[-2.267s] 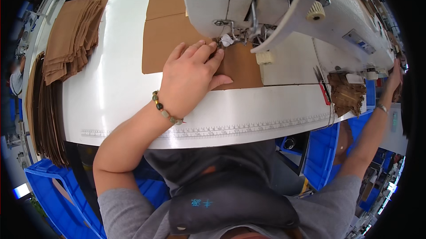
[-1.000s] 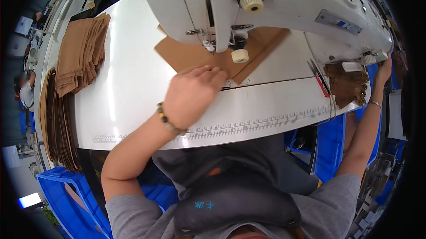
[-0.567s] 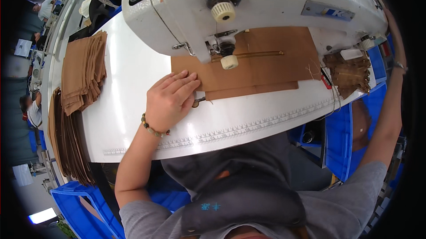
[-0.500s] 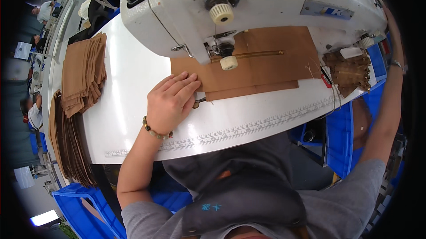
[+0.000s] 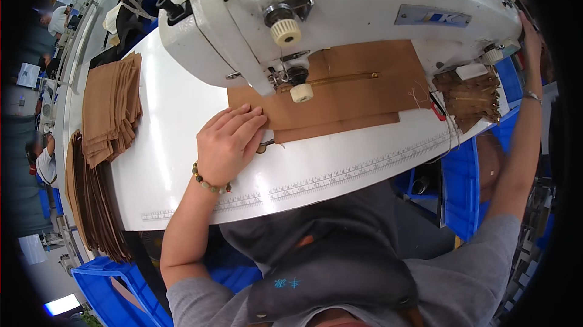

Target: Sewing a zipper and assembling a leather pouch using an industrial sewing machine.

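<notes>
The brown fabric panel (image 5: 352, 99) lies flat in the centre of the frame, partly beneath the head of the white sewing machine (image 5: 358, 11). It is roughly rectangular and evenly coloured; a second brown layer projects along its lower edge. A zipper (image 5: 334, 81) with a brass-coloured slider runs lengthwise across it, and loose pale threads lie near its right end. The left hand (image 5: 228, 141) rests palm down, left of centre, with fingers extended side by side and fingertips on the panel's lower left part; it is open and grips nothing. Its forearm rises from the lower left, elbow bent, a bead bracelet (image 5: 209, 187) at the wrist. The right arm stretches up the right side of the frame; the right hand (image 5: 531, 38) is at the machine's far right end, and its grip cannot be determined. Red-handled snips (image 5: 436, 108) lie near the panel's right end.
</notes>
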Motion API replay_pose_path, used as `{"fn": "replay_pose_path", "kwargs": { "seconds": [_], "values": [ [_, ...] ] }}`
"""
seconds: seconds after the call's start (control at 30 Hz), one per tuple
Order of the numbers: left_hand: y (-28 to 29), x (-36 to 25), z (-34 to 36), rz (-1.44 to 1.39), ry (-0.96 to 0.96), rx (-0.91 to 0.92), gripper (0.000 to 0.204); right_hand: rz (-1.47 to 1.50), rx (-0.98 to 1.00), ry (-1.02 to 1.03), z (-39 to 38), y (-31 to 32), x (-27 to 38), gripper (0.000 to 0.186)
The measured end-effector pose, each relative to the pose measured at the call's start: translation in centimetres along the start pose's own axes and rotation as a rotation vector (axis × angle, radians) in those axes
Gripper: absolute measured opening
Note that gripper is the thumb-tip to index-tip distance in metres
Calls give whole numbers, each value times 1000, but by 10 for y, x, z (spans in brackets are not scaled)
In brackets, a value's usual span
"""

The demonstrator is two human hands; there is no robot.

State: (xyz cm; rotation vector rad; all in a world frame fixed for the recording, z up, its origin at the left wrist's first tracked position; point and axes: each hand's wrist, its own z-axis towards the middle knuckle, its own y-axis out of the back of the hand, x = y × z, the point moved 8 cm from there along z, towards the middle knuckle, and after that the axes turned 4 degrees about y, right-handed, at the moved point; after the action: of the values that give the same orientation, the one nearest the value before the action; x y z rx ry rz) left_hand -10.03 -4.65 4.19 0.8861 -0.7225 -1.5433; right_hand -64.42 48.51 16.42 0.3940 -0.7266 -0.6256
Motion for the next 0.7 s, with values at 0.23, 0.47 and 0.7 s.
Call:
{"fn": "replay_pose_path", "kwargs": {
  "seconds": [0.23, 0.47, 0.7],
  "values": [
    [-5, -37, 16, 31, -116, -5, 29, 409, -271, -164, -76, -22, -37, 53],
    [-63, -70, 51, 493, -58, 151, 40, -575, 165, 41, -12, 21, 80, 56],
    [-56, -79, 66, 465, 30, 197, 41, 284, 690, 994, -297, -59, 383, 10]
  ]
}}
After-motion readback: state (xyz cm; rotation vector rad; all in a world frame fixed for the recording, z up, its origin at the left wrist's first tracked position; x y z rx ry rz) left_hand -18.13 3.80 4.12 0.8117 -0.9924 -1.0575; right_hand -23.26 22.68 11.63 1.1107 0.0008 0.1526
